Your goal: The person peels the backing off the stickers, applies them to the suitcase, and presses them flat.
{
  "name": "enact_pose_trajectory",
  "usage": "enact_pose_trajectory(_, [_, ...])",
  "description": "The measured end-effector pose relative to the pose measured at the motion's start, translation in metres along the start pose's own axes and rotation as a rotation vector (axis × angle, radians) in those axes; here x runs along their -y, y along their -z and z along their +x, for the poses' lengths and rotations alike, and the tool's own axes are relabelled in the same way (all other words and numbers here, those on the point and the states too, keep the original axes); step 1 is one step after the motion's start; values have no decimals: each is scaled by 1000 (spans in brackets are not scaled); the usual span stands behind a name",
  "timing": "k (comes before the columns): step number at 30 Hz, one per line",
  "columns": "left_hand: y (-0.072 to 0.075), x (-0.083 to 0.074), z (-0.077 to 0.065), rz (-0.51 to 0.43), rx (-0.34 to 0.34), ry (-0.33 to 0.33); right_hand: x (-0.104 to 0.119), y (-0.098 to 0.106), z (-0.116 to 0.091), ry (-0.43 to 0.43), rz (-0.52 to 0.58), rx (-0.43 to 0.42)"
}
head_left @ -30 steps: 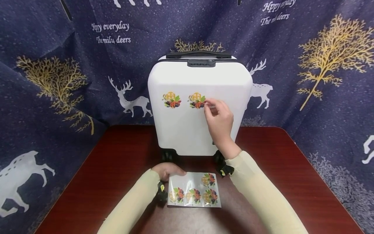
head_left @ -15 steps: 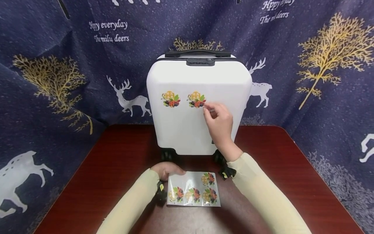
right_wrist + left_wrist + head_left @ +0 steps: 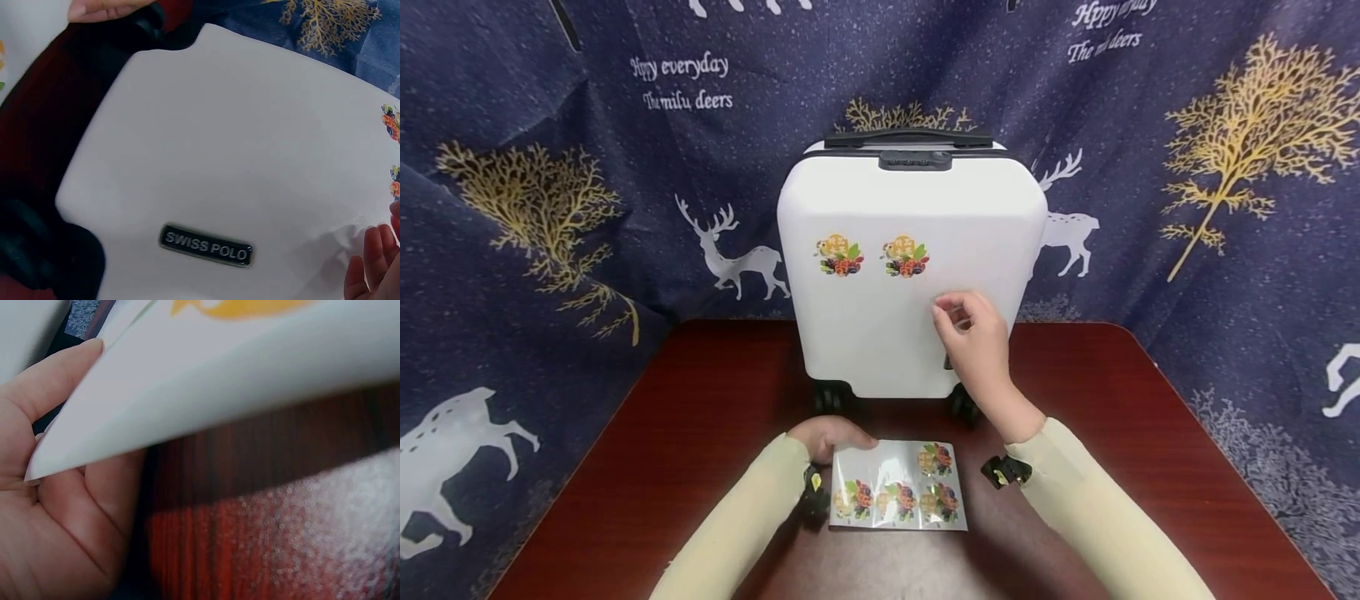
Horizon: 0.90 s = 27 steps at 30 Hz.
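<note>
Suitcase (image 3: 880, 312), white and hard-shelled, stands upright on its black wheels (image 3: 831, 397) on a dark red table (image 3: 707, 408). Its upper front face bears two fruit stickers side by side, a left sticker (image 3: 839, 256) and a right sticker (image 3: 906, 256), level with each other and apart. The right hand (image 3: 976, 333) is in front of the suitcase's right half, below and to the right of the right sticker; its fingers are loosely bent, the thumb tip near the index fingertip, and whether it touches the shell cannot be told. A SWISS POLO nameplate (image 3: 207, 245) sits low on the suitcase, mostly behind this hand in the head view. On the near side of the suitcase lies a glossy sticker sheet (image 3: 861, 465) with four more fruit stickers, three along its near edge and one above the rightmost. The left hand (image 3: 830, 436), in front of the suitcase's left wheels, grips that sheet's far left corner between thumb and fingers. Behind the suitcase hangs a blue cloth (image 3: 752, 158) printed with white deer and golden trees.
</note>
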<state>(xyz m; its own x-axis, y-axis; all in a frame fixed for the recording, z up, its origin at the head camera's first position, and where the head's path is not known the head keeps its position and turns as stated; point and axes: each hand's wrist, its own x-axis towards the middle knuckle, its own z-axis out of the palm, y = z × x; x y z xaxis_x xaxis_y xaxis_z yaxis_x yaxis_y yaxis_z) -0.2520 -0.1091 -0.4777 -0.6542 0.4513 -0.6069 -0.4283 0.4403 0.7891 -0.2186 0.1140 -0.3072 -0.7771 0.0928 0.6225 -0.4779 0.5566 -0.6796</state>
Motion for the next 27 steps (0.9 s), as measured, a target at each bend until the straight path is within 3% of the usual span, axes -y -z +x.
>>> enact_pose_trajectory(7, [1, 2, 2, -11, 3, 5, -8, 7, -19, -52, -4, 136])
enact_pose_trajectory(19, [1, 4, 4, 5, 7, -22, -22, 15, -56, -32, -68, 297])
enact_pose_trajectory(27, [2, 3, 5, -8, -28, -10, -41, 14, -76, -112, -55, 425])
